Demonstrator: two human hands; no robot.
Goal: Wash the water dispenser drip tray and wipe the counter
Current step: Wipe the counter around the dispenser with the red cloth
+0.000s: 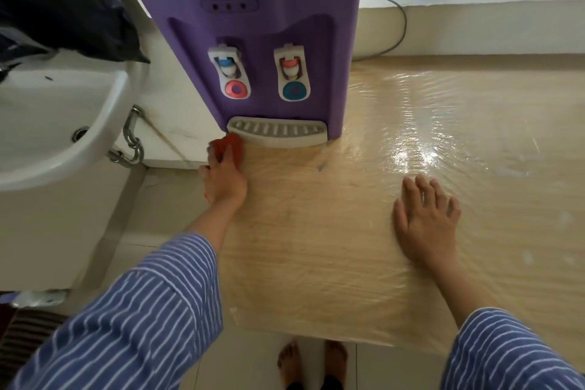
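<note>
The drip tray (278,133) sat seated in its slot at the foot of the purple water dispenser (253,25), its grey slotted grille facing up, so the washing part of the job looked finished, or at least the tray was back in place; whether it was truly clean could not be told from this view. The wiping was under way. The left hand (224,179) pressed a red cloth (229,144) onto the bench (348,231) just beside the tray's left corner, fingers curled over the cloth. The right hand (425,220) lay flat on the bench well to the right, fingers straight and spread, holding nothing. The bench's pale wood-grain covering was glossy and rippled, with window glare on its right part; how much of it had been wiped was not plain, so by my judgement most of the surface was probably left to do. A white sink (57,123) stood to the left of the dispenser. No brand, label or readable writing showed anywhere; the taps carried only colour marks, red and blue
</note>
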